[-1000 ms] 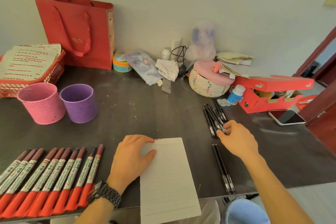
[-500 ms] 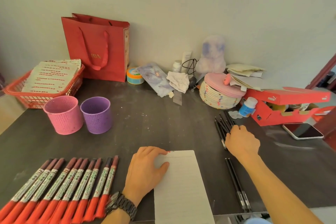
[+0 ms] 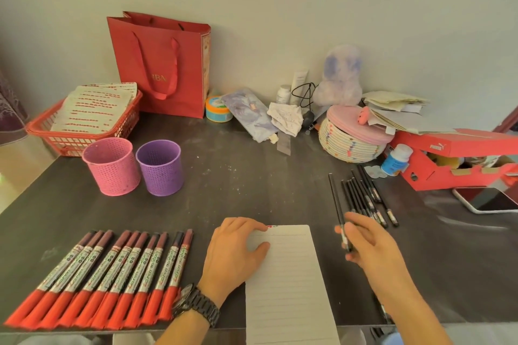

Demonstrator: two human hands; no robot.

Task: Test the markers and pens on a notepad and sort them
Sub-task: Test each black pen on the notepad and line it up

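Between the right thumb and fingers (image 3: 357,218): one black pen (image 3: 336,204), pinched near its lower end, shaft pointing away toward the pile. The right hand (image 3: 370,246) curls round that pen only. Half a second back this hand was down on the pile of black pens (image 3: 364,199). Now it's off the pile with a single pen, pulled in just right of the notepad (image 3: 288,288). My read: pick done, test stroke next. Can't tell whether the pen is capped.

Left hand (image 3: 232,249) unchanged: flat on the notepad's top-left corner, fingers relaxed, pinning it, gripping nothing. Page looks unmarked.

Left of that hand: a row of red markers (image 3: 112,274). Beyond its fingertips: pink cup (image 3: 112,166) and purple cup (image 3: 159,166), nothing sticking out of either, so sorting looks barely begun.

Table (image 3: 238,190) is dark, scuffed, flecked white. Back edge is cluttered: red bag (image 3: 162,64), red basket (image 3: 84,134), shoe box (image 3: 448,165), phone (image 3: 490,199). Plain pale wall behind.
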